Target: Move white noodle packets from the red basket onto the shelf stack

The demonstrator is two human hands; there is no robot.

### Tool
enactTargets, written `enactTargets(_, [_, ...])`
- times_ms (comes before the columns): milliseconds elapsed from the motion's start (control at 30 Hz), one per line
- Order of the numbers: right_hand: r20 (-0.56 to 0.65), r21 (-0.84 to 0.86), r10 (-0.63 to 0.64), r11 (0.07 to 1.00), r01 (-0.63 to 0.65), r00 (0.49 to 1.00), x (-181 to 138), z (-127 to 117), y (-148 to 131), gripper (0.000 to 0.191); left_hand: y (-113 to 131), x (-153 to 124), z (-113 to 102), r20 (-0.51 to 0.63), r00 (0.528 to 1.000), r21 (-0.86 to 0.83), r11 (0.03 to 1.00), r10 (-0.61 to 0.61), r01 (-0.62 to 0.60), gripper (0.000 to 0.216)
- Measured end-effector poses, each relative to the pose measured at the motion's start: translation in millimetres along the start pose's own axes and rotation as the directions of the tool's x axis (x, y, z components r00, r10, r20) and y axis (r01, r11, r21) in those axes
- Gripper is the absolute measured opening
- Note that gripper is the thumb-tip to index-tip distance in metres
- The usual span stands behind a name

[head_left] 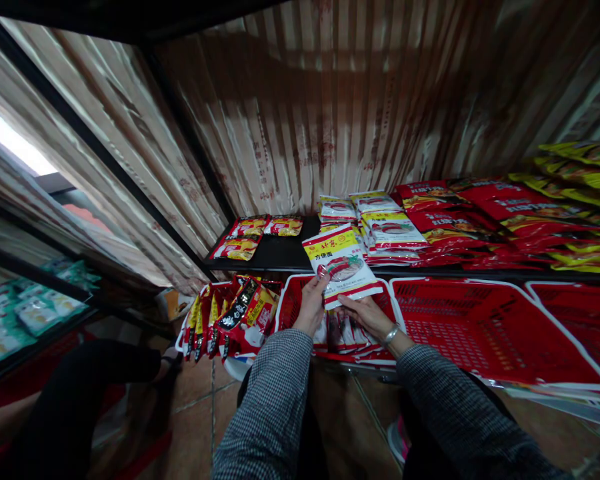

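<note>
My left hand (311,303) and my right hand (367,315) both grip the lower edge of a white, yellow and red noodle packet (343,267), held up in front of the black shelf (280,257). The left hand pinches its lower left corner; the right hand's fingers close on the lower right edge. Below the hands sits a red basket (300,293) with several more packets standing in it. A bracelet circles my right wrist.
Stacks of similar white packets (380,223) and red packets (470,213) lie on the shelf, yellow ones (580,163) at far right. Red and yellow packets (250,237) lie at the shelf's left. Red baskets (480,327) line the floor; one holds dark and red packets (230,317). A striped curtain hangs behind.
</note>
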State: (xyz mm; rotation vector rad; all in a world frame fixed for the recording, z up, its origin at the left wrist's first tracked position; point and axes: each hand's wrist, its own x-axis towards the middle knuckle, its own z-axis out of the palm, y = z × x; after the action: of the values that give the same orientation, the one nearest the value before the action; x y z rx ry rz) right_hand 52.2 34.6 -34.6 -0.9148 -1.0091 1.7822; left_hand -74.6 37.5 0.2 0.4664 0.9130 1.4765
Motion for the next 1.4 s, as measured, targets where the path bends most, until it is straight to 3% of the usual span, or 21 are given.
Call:
enactTargets(300, [-0.004, 0.028, 0.018, 0.999, -0.018, 1.000, -1.3, 3.8, 0.6, 0.033, 0.8, -2.7, -0.4, 0.020, 1.000, 0.006, 1.000, 0.015, -0.015, 0.050])
enactTargets(567, [-0.085, 0.078, 0.002, 0.997, 0.004, 0.996, -0.4, 3.6, -4.5, 0.042, 1.7, -2.9, 2.0, 0.024, 1.000, -0.032, 0.999, 0.018, -0.018, 0.053])
enactTargets(1000, [-0.067, 0.024, -0.018, 1.000, 0.019, 0.998, 1.8, 6.6, -3.7, 0.038, 4.4, -1.2, 0.5, 0.029, 1.000, -0.048, 0.999, 0.002, 0.000, 0.050])
enactTargets(1167, [0.014, 0.013, 0.063, 0.998, -0.063, 0.998, 4.8, -14.5, -11.2, 0.037, 7.2, 2.1, -3.1, 0.017, 1.000, -0.019, 1.000, -0.001, 0.001, 0.049])
enactTargets(1400, [-0.009, 0.029, 0.009, 1.000, -0.009, 1.000, 6.8, -56.6, -38.1, 0.042, 15.4, 2.1, -11.6, 0.022, 0.999, 0.029, 0.999, -0.029, 0.029, 0.047])
